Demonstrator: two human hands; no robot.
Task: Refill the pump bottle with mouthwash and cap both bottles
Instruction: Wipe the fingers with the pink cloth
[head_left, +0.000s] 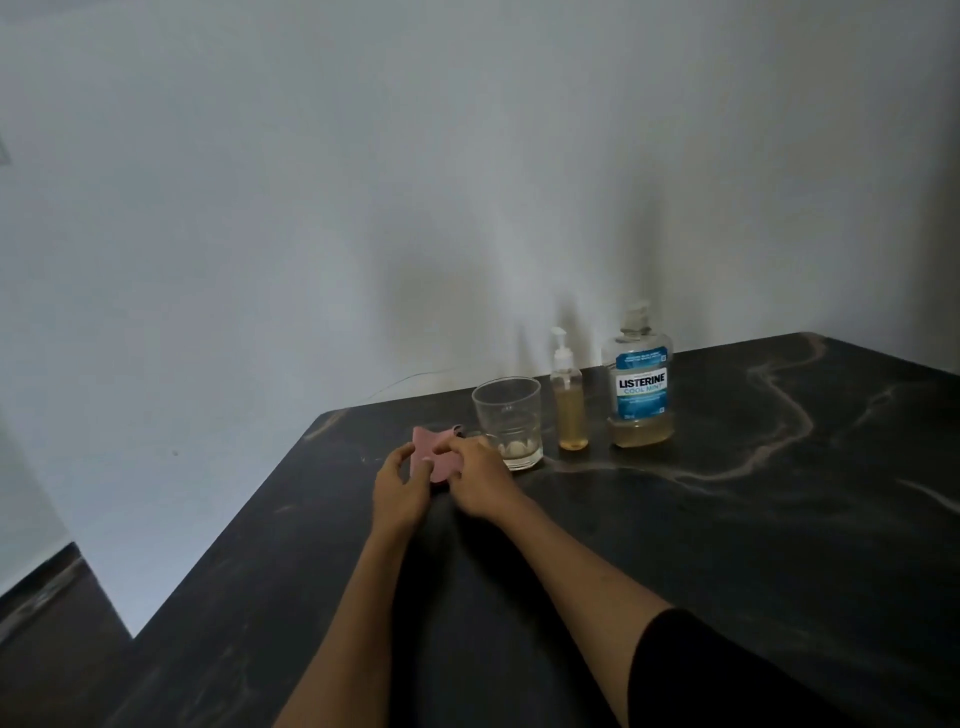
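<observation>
While bottles stand capped, hands (441, 480) mid-table.

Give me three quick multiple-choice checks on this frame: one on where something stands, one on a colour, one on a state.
1. Where does the pump bottle stand?
A. Between the glass and the mouthwash bottle
B. Left of the glass
C. Right of the mouthwash bottle

2. What colour is the soft item under the hands?
A. Green
B. Pink
C. White

3. What state is the mouthwash bottle in?
A. Lying on its side
B. Upright, full to the neck
C. Upright, liquid only near the bottom

Answers:
1. A, it stands in the row between those two.
2. B, pink shows between the left hand and right hand, whose fingers curl on it.
3. C, yellowish liquid shows only below the label.
</observation>
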